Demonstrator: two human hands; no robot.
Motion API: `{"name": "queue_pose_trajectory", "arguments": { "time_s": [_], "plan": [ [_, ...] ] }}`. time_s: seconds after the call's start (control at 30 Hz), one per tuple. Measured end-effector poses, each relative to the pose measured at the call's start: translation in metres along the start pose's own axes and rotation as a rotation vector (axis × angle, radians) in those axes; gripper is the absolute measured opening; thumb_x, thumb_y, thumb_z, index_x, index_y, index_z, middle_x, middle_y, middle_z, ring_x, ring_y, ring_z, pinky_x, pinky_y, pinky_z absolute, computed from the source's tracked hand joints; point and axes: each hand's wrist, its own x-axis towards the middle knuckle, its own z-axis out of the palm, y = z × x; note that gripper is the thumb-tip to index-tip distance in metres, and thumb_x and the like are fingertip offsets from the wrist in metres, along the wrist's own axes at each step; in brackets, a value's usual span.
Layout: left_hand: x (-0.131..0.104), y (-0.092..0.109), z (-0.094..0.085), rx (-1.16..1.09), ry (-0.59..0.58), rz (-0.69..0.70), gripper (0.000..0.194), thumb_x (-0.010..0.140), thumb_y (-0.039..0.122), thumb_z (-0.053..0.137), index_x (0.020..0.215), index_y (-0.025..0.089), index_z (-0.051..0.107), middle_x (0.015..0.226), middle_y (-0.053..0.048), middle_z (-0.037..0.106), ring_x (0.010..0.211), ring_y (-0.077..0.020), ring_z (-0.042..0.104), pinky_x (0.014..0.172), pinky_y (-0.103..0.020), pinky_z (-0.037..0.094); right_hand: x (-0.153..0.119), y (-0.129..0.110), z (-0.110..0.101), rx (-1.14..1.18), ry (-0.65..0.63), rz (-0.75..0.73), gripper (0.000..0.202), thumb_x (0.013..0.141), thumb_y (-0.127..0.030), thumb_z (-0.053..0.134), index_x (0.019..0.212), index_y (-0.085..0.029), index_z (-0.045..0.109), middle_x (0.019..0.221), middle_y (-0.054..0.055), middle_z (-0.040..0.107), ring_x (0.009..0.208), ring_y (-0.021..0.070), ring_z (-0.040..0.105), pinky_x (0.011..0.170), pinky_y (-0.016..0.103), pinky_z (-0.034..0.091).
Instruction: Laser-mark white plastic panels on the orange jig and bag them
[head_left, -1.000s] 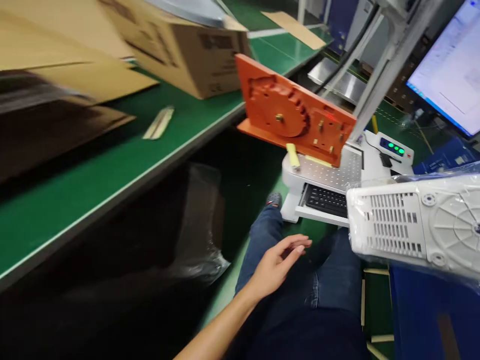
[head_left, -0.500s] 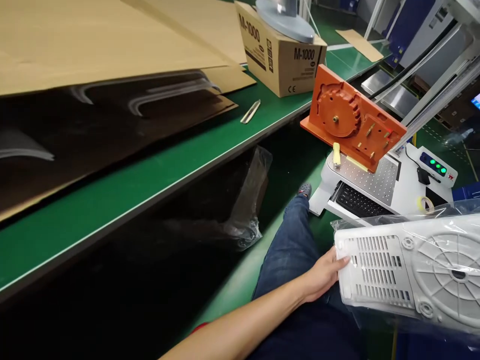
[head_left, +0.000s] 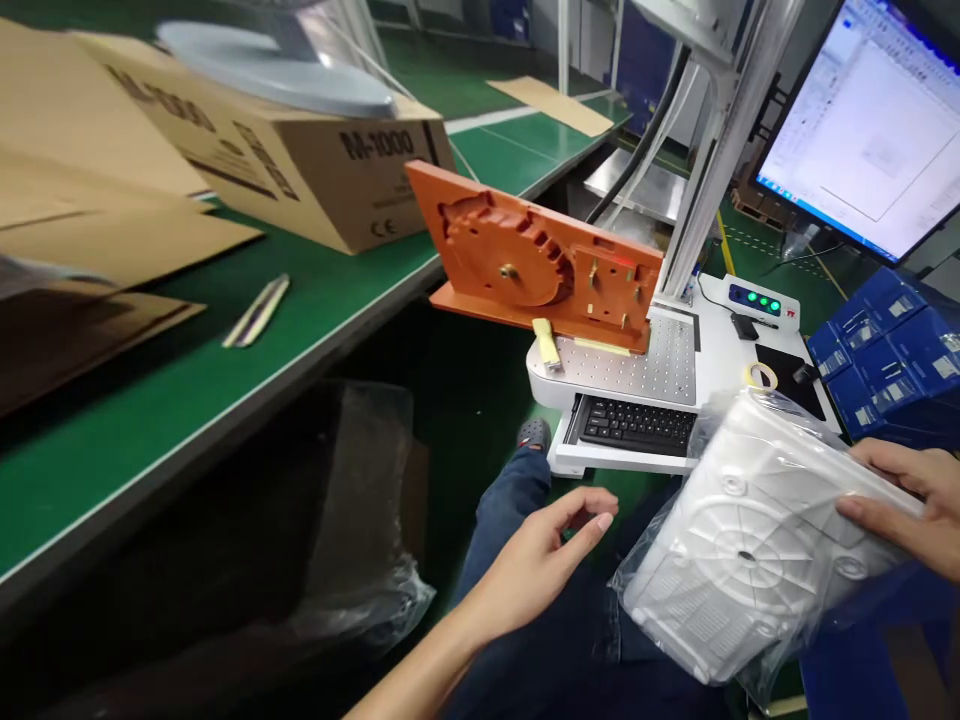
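In clear bag point(head_left: 776, 655), white casing point(head_left: 750, 540)

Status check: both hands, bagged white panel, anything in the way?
Left hand empty, loosely curled. Right hand gripping white panel by its edge, clear bag around it. Possible snag: keyboard tray pulled out beyond panel.

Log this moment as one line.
Left hand: open, empty | Right hand: holding white plastic cover in clear bag | Nearby: keyboard, orange board

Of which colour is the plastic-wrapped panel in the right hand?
The panel is white, seen through clear plastic wrap; the head view shows it best.
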Motion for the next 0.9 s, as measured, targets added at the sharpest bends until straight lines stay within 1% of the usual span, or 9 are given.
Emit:
{"name": "queue_pose_trajectory", "arguments": {
  "time_s": [0.17,0.3,0.4,0.47,0.5,0.6,0.67,0.8,0.9],
  "plan": [
    [0.041,0.043,0.038,-0.314,0.001,0.246,0.069,0.106,0.067,0.058,0.158,0.022,0.051,0.161,-0.017,0.059,0.151,-0.0335,0.054,0.126,-0.048,0.046,0.023,-0.014,0.015,-0.157,0.135,-0.223,0.027,0.1,-0.052,0.074,0.114,-0.03,0.078,0.09,0.0,0.08,0.069,0.0204,0.074,0.056,0.026,0.053],
    [0.057,0.055,0.078,-0.299,-0.084,0.261,0.073,0.106,0.07,0.056,0.158,0.02,0.054,0.163,-0.016,0.057,0.151,-0.0363,0.053,0.127,-0.046,0.044,0.027,-0.004,0.029,-0.226,0.409,-0.318,0.037,0.091,-0.051,0.085,0.121,-0.029,0.079,0.117,0.006,0.081,0.105,0.0308,0.078,0.091,0.041,0.063],
    [0.054,0.044,0.098,-0.31,-0.085,0.199,0.064,0.106,0.065,0.061,0.152,0.021,0.058,0.157,-0.014,0.062,0.14,-0.0344,0.061,0.119,-0.043,0.049,0.022,0.018,0.051,-0.006,0.759,-0.277,0.049,0.091,-0.052,0.087,0.132,-0.028,0.073,0.14,0.01,0.072,0.136,0.036,0.065,0.119,0.056,0.054],
    [0.051,0.033,0.106,-0.315,-0.102,0.162,0.061,0.106,0.062,0.063,0.151,0.022,0.058,0.157,-0.014,0.062,0.137,-0.0335,0.062,0.118,-0.042,0.05,0.017,0.037,0.075,0.278,0.938,-0.188,0.06,0.095,-0.05,0.084,0.146,-0.028,0.062,0.156,0.013,0.061,0.145,0.0348,0.059,0.123,0.057,0.051],
    [0.049,0.028,0.109,-0.313,-0.106,0.144,0.062,0.105,0.061,0.064,0.152,0.022,0.057,0.159,-0.014,0.061,0.139,-0.0336,0.062,0.119,-0.042,0.05,0.015,0.047,0.089,0.428,0.966,-0.137,0.069,0.095,-0.049,0.084,0.153,-0.029,0.054,0.161,0.015,0.056,0.148,0.0339,0.057,0.123,0.056,0.052],
    [0.046,0.015,0.114,-0.286,-0.082,0.104,0.073,0.102,0.059,0.07,0.162,0.025,0.048,0.168,-0.015,0.052,0.152,-0.0365,0.054,0.126,-0.046,0.047,0.01,0.071,0.13,0.768,0.905,0.028,0.095,0.091,-0.047,0.09,0.165,-0.032,0.032,0.165,0.016,0.053,0.149,0.0324,0.058,0.121,0.053,0.054],
    [0.043,0.007,0.117,-0.259,-0.071,0.097,0.082,0.099,0.057,0.075,0.167,0.027,0.041,0.174,-0.014,0.045,0.158,-0.0371,0.046,0.13,-0.047,0.045,0.009,0.082,0.149,0.916,0.885,0.121,0.102,0.087,-0.047,0.094,0.165,-0.032,0.029,0.159,0.015,0.059,0.143,0.0322,0.063,0.118,0.051,0.057],
    [0.035,-0.013,0.122,-0.199,-0.088,0.061,0.087,0.098,0.054,0.077,0.171,0.031,0.035,0.179,-0.013,0.037,0.163,-0.0355,0.041,0.137,-0.05,0.035,0.006,0.087,0.163,1.036,0.726,0.204,0.078,0.082,-0.05,0.096,0.143,-0.023,0.055,0.135,0.013,0.074,0.12,0.0328,0.075,0.103,0.047,0.064],
    [0.025,-0.034,0.119,-0.153,-0.089,-0.019,0.091,0.094,0.057,0.08,0.17,0.031,0.038,0.176,-0.014,0.041,0.162,-0.0411,0.042,0.135,-0.056,0.038,0.005,0.084,0.166,1.021,0.632,0.229,0.073,0.077,-0.048,0.1,0.134,-0.022,0.062,0.128,0.011,0.076,0.114,0.0313,0.075,0.097,0.043,0.064]
  ]
}}
